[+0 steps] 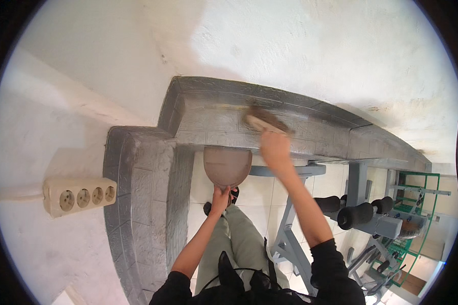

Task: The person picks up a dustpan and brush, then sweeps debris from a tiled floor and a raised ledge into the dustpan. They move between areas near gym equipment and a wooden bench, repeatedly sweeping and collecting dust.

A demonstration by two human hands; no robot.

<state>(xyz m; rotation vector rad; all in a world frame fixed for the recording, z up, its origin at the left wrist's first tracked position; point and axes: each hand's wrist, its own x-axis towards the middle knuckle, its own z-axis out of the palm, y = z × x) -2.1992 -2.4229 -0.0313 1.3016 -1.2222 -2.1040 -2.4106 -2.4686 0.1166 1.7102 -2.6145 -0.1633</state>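
Note:
My right hand (275,148) grips the pale back of a hand brush (265,124), blurred by motion, whose dark bristles meet the top of a grey tiled ledge (221,124). Below the ledge's front edge, my left hand (220,200) holds a brown dustpan (228,166) by its handle. The pan's wide mouth lies against or just under that edge; exact contact I cannot tell. A faint yellowish streak runs along the back of the ledge, left of the brush.
White walls (309,49) rise behind the ledge, which turns a stepped corner at left. A multi-socket power outlet (80,196) is fixed to the left wall. At right stands grey exercise equipment (381,225) with black foam rollers, near a green wire rack (420,248). Light floor tiles (259,194) lie below.

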